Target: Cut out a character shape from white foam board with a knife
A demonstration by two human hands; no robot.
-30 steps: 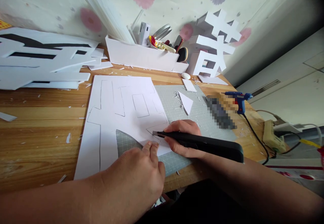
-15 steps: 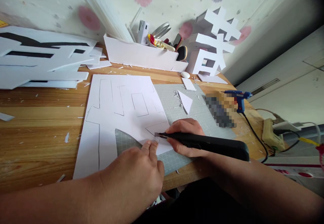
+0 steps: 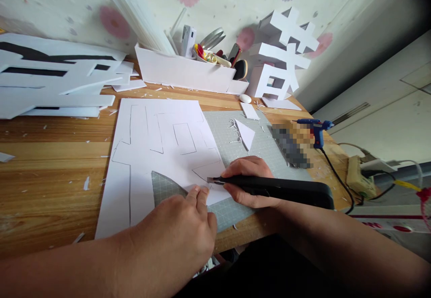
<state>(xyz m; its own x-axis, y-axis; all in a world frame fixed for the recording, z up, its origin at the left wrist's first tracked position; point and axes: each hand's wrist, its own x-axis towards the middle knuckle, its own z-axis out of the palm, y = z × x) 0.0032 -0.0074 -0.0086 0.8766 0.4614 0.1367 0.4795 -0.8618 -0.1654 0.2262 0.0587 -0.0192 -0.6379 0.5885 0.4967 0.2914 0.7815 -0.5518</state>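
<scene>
A white foam board sheet (image 3: 182,109) with pencilled outlines lies across a grey-green gridded cutting mat (image 3: 222,129); a curved piece has been cut out of its lower edge. My right hand (image 3: 247,179) grips a black utility knife (image 3: 286,190) held low and nearly level. Its blade tip touches the sheet at the lower end of a drawn line. Just left of the blade, my left hand (image 3: 188,221) presses the sheet down with extended fingertips near the cut edge. The other left fingers are bent and partly hidden.
Beyond the mat's right side is a blue glue gun (image 3: 316,129) with a cord, beside a power strip (image 3: 360,177). A white organizer box (image 3: 182,73), a white built-up character (image 3: 279,55) and stacked cut boards (image 3: 50,78) stand behind. A triangular offcut (image 3: 245,135) and scraps lie around.
The view shifts slightly. The knife tip has moved a little to the right relative to the sheet, and the rear of its handle sits slightly higher. My left hand stays pressed in place.
</scene>
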